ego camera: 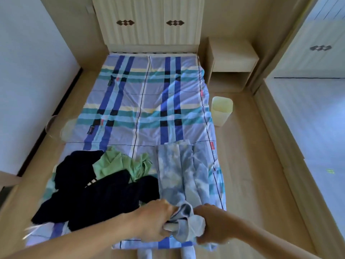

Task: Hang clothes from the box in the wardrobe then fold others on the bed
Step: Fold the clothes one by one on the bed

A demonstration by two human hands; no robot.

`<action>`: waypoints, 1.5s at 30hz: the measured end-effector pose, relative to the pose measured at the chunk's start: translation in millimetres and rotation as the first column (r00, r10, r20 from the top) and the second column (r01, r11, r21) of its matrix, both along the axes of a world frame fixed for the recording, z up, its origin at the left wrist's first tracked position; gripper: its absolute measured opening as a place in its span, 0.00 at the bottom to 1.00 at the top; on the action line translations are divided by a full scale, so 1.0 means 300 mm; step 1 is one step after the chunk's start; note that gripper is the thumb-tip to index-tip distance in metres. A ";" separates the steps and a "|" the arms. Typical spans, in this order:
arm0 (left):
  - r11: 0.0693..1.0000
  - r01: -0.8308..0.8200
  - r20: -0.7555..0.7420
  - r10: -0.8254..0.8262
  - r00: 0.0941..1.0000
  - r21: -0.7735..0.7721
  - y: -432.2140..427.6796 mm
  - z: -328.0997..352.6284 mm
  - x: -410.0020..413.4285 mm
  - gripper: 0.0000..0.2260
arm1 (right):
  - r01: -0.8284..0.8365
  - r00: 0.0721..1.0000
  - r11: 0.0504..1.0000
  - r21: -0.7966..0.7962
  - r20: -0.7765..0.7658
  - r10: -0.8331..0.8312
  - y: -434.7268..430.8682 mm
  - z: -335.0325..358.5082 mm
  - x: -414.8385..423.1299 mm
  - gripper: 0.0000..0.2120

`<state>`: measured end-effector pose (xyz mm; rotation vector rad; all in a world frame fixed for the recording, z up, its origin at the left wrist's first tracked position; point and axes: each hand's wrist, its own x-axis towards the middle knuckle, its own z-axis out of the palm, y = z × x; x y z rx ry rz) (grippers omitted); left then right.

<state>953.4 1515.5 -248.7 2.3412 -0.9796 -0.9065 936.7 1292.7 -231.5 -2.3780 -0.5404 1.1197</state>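
The left hand (155,223) and right hand (214,227) each clutch the bunched near end of a pale blue mottled garment (183,169), which lies stretched along the right side of the plaid-sheeted bed (141,101). Folding looks barely begun: no folded piece shows, and the dark garments (104,195) and a green garment (121,165) lie heaped just beside it. No box is in view, so the hanging cannot be judged.

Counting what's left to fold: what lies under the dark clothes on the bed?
A green garment pokes out from under the dark clothes, its lower part covered. The plaid sheet lies beneath both. Whether more clothes hide under the pile cannot be seen.
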 end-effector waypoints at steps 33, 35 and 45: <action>0.894 -0.028 0.024 0.019 1.000 0.448 -0.121 -1.786 -0.032 0.50 | 0.144 0.925 0.984 -0.101 0.367 -0.097 -0.089 -1.848 -0.065 0.40; 0.873 -0.021 0.093 -0.028 0.995 0.487 -0.119 -1.819 -0.080 0.53 | 0.071 0.936 0.979 -0.193 0.351 0.002 -0.113 -1.877 -0.109 0.48; 0.939 -0.132 0.250 0.052 0.967 0.316 -0.139 -1.835 0.065 0.16 | 0.129 0.896 0.959 -0.252 0.445 -0.004 -0.070 -1.909 0.004 0.28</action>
